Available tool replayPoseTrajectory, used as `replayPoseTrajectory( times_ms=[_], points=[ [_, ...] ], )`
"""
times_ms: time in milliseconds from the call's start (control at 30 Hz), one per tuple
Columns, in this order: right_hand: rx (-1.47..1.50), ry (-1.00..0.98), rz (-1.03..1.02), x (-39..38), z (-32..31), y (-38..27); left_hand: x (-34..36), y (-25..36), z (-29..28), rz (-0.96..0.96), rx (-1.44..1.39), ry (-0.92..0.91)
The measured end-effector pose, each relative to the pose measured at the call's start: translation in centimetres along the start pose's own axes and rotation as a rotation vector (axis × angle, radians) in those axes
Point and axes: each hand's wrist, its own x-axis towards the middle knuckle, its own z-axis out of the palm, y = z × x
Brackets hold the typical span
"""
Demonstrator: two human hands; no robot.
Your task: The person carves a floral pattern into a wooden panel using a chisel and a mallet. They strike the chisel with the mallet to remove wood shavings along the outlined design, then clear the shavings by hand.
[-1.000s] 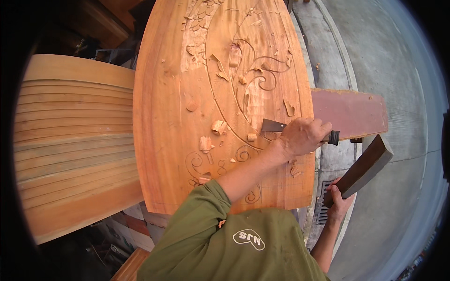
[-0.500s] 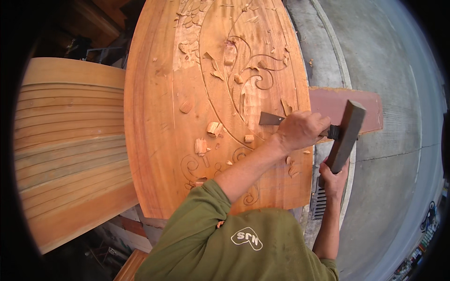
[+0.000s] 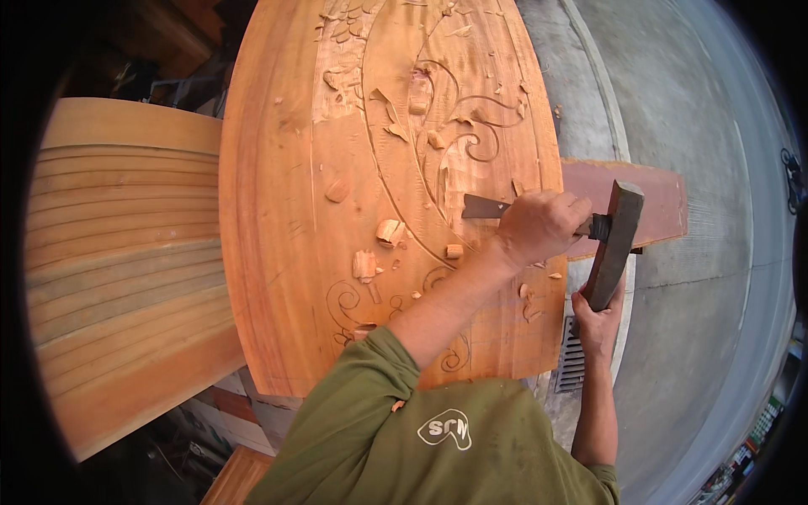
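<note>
Steel chisel [image 3: 486, 207] is crossing the panel's [image 3: 273, 202] right edge, left hand's [image 3: 540, 223] fingers wrapping, seemingly steadying it, right hand's [image 3: 601, 318] gripping a mallet [image 3: 615, 240].

Wooden panel [image 3: 278, 210] carved with scrolls [image 3: 482, 145]. The left hand [image 3: 543, 225] grips a chisel [image 3: 485, 207], blade edge at a pale cut patch [image 3: 459, 178]. The right hand [image 3: 601, 324] holds a dark bar [image 3: 617, 240] near its lower end, the upper part against or just beside the chisel's handle end. Chips [image 3: 390, 232] lie on the panel; 1 grooved board [image 3: 126, 219] lies at left.
</note>
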Motion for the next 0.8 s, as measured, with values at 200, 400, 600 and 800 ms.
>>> replayPoseTrajectory(
  times_ms=[200, 400, 600, 800],
  points=[
    [0.517, 0.246, 0.151, 1.2, 1.4, -0.4, 0.4, -0.2, 0.3, -0.011, 0.009, -0.012],
    [0.17, 0.051, 0.091, 1.2, -0.7, -0.5, 0.1, -0.6, -0.3, -0.018, 0.039, -0.028],
    [0.031, -0.006, 0.01, 0.5, 1.3, -0.2, 0.5, -0.5, -0.6, -0.048, 0.032, -0.05],
    [0.368, 0.245, 0.157, 2.6, 0.2, -2.5, 0.1, -1.1, -0.1, -0.05, 0.049, -0.028]
  ],
)
